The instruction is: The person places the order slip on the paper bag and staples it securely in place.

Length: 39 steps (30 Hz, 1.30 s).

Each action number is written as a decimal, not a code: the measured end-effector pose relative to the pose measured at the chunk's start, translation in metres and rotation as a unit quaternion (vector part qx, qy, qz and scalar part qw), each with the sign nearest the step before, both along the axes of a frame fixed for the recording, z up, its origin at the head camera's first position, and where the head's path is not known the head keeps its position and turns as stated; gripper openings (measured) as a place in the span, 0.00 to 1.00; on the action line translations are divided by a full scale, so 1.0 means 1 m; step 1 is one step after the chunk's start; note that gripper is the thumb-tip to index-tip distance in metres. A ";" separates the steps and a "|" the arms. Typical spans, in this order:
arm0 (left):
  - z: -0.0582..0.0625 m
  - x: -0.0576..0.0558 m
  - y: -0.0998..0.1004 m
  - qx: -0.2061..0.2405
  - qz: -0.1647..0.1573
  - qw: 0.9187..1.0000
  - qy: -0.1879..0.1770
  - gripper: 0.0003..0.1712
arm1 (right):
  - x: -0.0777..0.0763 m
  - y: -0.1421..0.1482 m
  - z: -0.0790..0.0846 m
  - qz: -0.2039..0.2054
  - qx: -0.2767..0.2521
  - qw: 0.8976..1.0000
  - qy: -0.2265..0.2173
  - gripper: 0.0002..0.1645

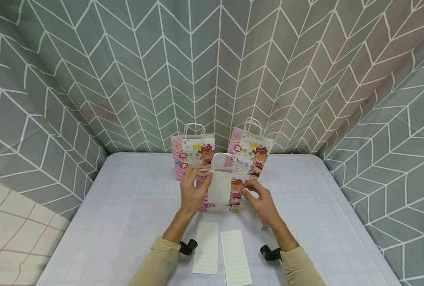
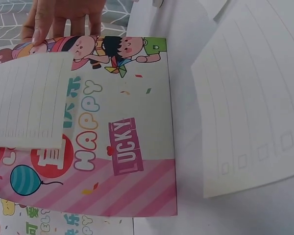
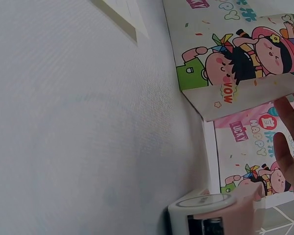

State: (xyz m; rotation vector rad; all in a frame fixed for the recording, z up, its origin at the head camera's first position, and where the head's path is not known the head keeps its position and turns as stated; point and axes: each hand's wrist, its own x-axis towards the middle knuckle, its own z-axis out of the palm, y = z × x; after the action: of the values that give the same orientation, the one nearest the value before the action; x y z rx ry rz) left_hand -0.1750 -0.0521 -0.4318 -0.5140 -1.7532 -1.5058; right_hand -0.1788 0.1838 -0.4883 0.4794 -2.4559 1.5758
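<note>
Three printed paper bags are up on the table (image 1: 119, 214) here, and the action is all at the front one! That front bag (image 1: 224, 204) stands right in the middle of the head view, a lined sheet (image 1: 219, 188) lying over its printed face, tucked up near the rim. Look at the left hand (image 1: 193, 188): thumb and finger pinch at the bag's top, just beside the handle, though I can't tell whether they catch rim, sheet or both. Over at centre right, the right hand (image 1: 261, 198) grips the bag's side edge, thumb in front, fingers behind. So how far along are we? By my reckoning, one sheet is in place on one bag, but its lower end curls away in the left-wrist view, and I can't see whether anything fastens it. Behind, the rear left bag (image 1: 194, 153) and the rear right bag (image 1: 252, 155) show no sheet on what's visible of their fronts. And at lower centre, two more lie flat: the near-left sheet (image 1: 206, 248) and the near-right sheet (image 1: 236, 258). Two sheets, two bags: that looks like the work left! What seems a tape roll (image 3: 213, 209) waits at the right-wrist view's bottom edge, apart from both hands.
</note>
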 end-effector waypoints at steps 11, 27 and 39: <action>0.001 -0.001 0.002 0.006 0.008 1.000 0.014 0.10 | 0.020 -0.011 0.037 -0.002 0.012 1.000 0.003 0.11; 0.006 -0.006 -0.006 -0.053 -0.008 0.998 -0.028 0.11 | 0.001 -0.022 0.030 -0.003 -0.032 0.999 0.031 0.20; 0.001 -0.010 -0.007 -0.046 -0.014 0.999 -0.021 0.10 | -0.011 -0.045 0.050 -0.018 -0.058 0.982 0.178 0.14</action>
State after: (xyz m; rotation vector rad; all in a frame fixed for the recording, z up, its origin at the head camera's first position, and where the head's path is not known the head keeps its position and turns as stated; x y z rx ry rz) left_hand -0.1852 -0.0588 -0.4306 -0.5587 -1.8623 -1.4703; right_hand -0.1903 0.1388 -0.4379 0.6324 -2.0833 1.4623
